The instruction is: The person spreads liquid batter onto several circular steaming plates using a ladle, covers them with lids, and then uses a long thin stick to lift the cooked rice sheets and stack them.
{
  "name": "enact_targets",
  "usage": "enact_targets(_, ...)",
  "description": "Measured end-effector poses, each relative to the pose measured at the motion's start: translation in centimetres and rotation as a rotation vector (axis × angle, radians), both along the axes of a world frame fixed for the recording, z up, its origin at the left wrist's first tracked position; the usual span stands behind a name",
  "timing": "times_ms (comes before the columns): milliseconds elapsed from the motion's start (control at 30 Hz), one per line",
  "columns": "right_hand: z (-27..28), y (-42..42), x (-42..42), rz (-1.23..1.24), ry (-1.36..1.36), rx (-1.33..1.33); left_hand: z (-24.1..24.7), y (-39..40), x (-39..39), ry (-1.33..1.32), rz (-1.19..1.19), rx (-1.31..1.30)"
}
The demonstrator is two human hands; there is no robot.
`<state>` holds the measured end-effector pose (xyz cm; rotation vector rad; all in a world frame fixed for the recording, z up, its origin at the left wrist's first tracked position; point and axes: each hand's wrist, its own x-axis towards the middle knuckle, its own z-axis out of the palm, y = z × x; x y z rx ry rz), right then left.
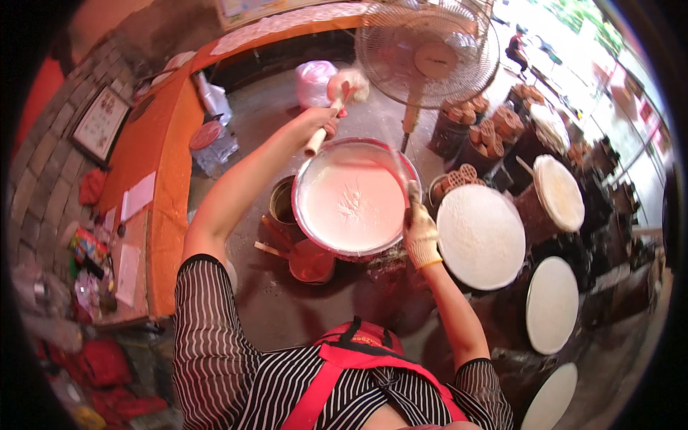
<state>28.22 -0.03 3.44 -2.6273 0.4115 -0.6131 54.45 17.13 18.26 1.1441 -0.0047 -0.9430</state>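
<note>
My left hand (322, 122) is closed around the pale wooden handle (317, 142) of a tool. At its far end is a blurred whitish head (348, 86), raised beyond the basin. Before me stands a wide metal basin (301, 215) holding pale, thick batter (355, 199) with wrinkles at its middle. My right hand (422, 228), in a knitted work glove with darkened fingers, is at the basin's right rim. A faint blurred strip shows above its fingers; whether the hand grips it or the rim, I cannot tell. Right beside the glove lies a round white sheet (481, 236), apparently on a griddle.
More round white sheets (552, 305) line the right side. Perforated coal briquettes (486, 137) fill buckets behind them. A standing fan (430, 56) rises beyond the basin. A red pail (312, 263) and a dark pot (282, 199) stand at left, near an orange counter (166, 215). A person (517, 51) is outside.
</note>
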Motion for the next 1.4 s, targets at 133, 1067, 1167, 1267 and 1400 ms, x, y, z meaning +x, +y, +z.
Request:
enact_targets(133, -3.6, 2.5, -6.0, -0.038, -0.154, 0.034, -5.0, -0.1, -0.7, 0.267, -0.158, 0.057)
enact_targets(1067, -1.7, 24.1, -80.3, -1.826, -0.662, -0.018, 6.3, -24.3, -103.0, -1.831, -2.103, -1.033)
enact_targets(1167, 2.0, 22.0, -85.6, -1.964, -0.356, -0.109, 3.2, -21.9, -111.4, -1.946, -1.861, -1.306)
enact_targets(1267, -2.0, 22.9, -90.1, -2.086, -0.583, 0.033, -0.1, -20.1, -116.7, -1.848, -1.919, -1.318)
enact_targets(1400, -3.6, 23.6, -89.6, -1.864, -1.665, 0.747, -5.4, -18.5, -119.4, -1.410, -2.193, -0.938)
